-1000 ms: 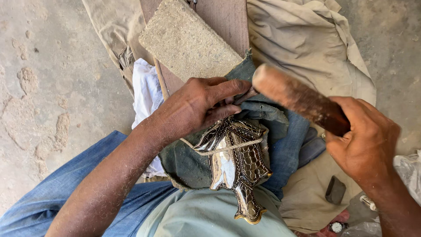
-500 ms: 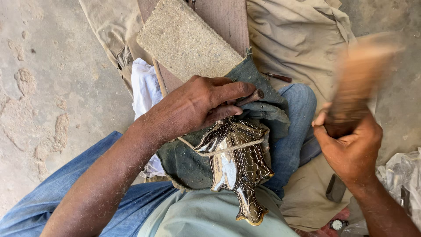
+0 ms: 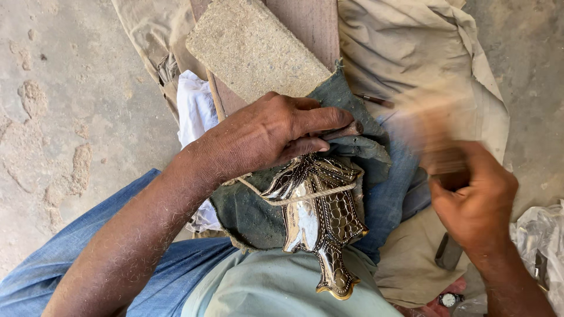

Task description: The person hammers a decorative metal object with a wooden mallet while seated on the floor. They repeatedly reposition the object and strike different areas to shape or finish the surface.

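The embossed metal piece (image 3: pixel 320 226) lies lengthwise toward the person, left hand (image 3: pixel 264 132) gripping a punch (image 3: pixel 346 130), right hand (image 3: pixel 473 199) clasping a blurred mallet (image 3: pixel 429 126).

Counted items around the lap

Two hands: left hand (image 3: pixel 264 138) at centre, right hand (image 3: pixel 476 202) at three o'clock. One embossed metal ornament (image 3: pixel 320 220) at six o'clock, one cord (image 3: pixel 305 196) across it, one stone block (image 3: pixel 252 50) at twelve o'clock, one white cloth (image 3: pixel 192 108) at ten o'clock, one blurred wooden mallet (image 3: pixel 429 132) at two o'clock, one small punch (image 3: pixel 346 130) by the left fingertips.
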